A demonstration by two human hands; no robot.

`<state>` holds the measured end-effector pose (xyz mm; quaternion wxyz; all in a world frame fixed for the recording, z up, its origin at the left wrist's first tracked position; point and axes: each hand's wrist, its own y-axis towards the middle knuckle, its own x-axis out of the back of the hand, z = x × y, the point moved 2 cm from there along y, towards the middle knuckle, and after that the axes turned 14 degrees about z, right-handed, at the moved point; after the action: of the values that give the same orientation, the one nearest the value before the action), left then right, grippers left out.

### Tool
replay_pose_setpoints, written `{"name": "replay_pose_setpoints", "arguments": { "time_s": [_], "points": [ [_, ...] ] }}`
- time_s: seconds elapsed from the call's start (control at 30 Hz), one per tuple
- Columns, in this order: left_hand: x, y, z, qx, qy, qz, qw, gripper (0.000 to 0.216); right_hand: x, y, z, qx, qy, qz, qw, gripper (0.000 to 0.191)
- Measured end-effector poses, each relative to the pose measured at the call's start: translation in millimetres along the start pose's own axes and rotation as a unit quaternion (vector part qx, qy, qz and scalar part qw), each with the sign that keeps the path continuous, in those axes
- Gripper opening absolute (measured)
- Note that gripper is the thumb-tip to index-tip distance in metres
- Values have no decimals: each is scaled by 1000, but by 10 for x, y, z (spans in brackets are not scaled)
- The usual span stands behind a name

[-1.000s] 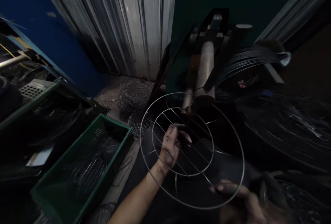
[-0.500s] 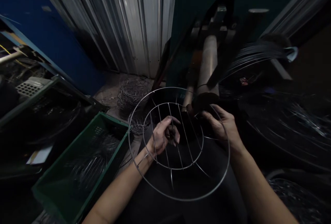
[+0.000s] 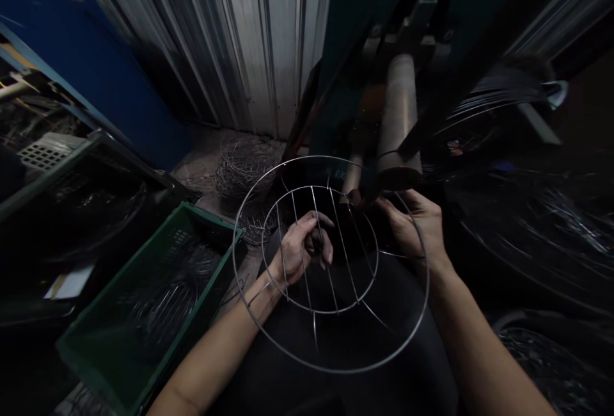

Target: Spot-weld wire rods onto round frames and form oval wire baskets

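Note:
A round wire frame [image 3: 417, 326], two concentric rings joined by straight cross wires, is held in front of me below a machine. My left hand [image 3: 300, 253] reaches through it from below and is closed round the cross wires near the middle. My right hand [image 3: 415, 227] grips the frame's upper right part, fingers curled on the wires close to the machine's cylinder [image 3: 398, 121].
A green plastic crate [image 3: 144, 313] with wire pieces stands at lower left, a darker crate [image 3: 71, 211] beside it. Tangled wire bundles [image 3: 244, 166] lie on the floor by the corrugated metal wall [image 3: 230, 38]. Stacks of wire rings [image 3: 537, 224] fill the right side.
My right hand came up from the lower right edge and took hold of the frame's upper right part. The frame turned and shifted slightly left and up toward the machine.

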<state>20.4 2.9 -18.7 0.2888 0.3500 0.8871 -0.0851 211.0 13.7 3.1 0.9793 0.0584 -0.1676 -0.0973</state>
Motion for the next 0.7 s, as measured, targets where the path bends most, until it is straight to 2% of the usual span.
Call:
{"name": "replay_pose_setpoints", "arguments": {
  "time_s": [0.2,0.37,0.43,0.53,0.63,0.7],
  "points": [
    [4,5,-16,1,2,-5,1000,27,7,44,-86,16,-23,4,1000,28],
    [51,-10,-34,20,-12,23,999,24,-3,107,-157,6,-6,14,1000,27],
    [61,-15,-54,38,-19,39,998,21,58,-19,-128,-2,9,24,1000,29],
    [40,-44,-31,55,-17,48,997,21,199,-407,-42,-24,10,38,999,38],
    [-23,-108,81,15,-18,5,1000,23,249,-725,23,-40,-26,62,997,46],
    [-71,-152,177,-35,-23,-38,998,23,203,-740,34,-40,-40,36,998,41]
  ]
}}
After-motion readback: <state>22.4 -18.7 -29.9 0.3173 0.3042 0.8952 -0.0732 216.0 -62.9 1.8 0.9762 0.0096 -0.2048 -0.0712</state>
